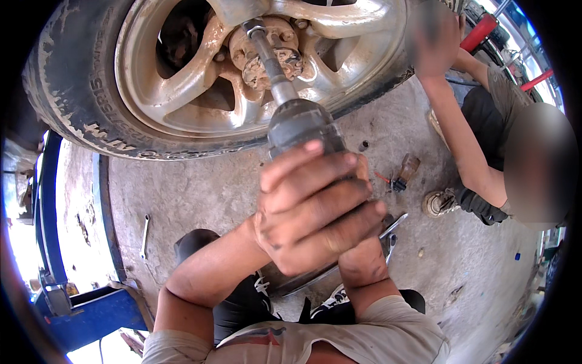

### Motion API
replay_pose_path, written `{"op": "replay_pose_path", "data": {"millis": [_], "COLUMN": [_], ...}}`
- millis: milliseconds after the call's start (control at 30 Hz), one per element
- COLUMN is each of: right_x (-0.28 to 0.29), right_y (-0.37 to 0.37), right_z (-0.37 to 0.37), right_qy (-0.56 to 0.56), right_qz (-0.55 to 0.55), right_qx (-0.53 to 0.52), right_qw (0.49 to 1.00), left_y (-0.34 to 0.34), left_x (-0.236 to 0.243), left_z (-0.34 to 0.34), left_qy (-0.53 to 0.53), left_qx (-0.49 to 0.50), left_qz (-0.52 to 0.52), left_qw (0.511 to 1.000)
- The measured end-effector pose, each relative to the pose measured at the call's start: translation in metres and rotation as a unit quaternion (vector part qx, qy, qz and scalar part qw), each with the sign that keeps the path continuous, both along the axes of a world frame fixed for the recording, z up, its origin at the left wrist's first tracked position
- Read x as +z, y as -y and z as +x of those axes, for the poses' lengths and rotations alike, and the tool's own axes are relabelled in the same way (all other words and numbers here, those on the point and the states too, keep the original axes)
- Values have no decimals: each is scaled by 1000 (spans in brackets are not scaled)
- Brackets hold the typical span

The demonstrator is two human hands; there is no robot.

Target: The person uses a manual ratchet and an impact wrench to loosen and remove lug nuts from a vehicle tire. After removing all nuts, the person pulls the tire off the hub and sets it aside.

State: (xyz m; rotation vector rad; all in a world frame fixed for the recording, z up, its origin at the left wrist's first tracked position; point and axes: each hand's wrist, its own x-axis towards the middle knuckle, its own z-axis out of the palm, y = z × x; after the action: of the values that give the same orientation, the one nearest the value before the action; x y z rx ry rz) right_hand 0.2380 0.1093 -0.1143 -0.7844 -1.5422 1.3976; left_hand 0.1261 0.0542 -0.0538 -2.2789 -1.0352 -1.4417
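Observation:
My left hand (315,212) is closed around the dark body of an impact wrench (303,124). A long metal socket (270,70) runs from the tool's nose up to the rusty, dirty hub (276,39) of a wheel. Its end meets the upper left side of the hub; the fastener under it is hidden. My right forearm (367,273) rises to the same tool, but my left hand covers my right hand, so its fingers do not show. The wheel has a silver, mud-stained spoked rim (182,100) and a worn black tire (85,91).
At the right crouches another person, one hand (433,39) raised beside the tire. A wrench (145,236) lies on the concrete floor at left, near a blue metal frame (51,206). Other tools (394,233) and a small clear-and-black object (405,173) lie to the right.

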Motion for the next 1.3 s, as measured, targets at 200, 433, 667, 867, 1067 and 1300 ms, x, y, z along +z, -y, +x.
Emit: {"op": "replay_pose_path", "data": {"millis": [200, 433, 667, 867, 1067, 1300], "right_x": [0, -4, 32, 7, 33, -15], "right_y": [4, -2, 12, 9, 34, 24], "right_z": [1, -3, 3, -7, -10, 6], "right_qy": [2, -7, 67, -43, -4, -23], "right_qz": [8, 76, 188, 148, 112, 116], "right_qx": [-6, -10, -34, -50, -48, 47], "right_qw": [1000, 997, 979, 987, 993, 992], "left_y": [-1, -3, -33, -55, -58, -59], "left_x": [0, -8, -13, 23, 23, 18], "left_z": [3, 7, -32, -25, -30, -22], "left_qy": [12, 18, 520, 612, 687, 617], "left_qx": [-10, -4, 40, -136, -222, -106], "left_qz": [0, 41, -18, -481, -451, -449], "left_qw": [1000, 999, 853, 613, 524, 638]}}
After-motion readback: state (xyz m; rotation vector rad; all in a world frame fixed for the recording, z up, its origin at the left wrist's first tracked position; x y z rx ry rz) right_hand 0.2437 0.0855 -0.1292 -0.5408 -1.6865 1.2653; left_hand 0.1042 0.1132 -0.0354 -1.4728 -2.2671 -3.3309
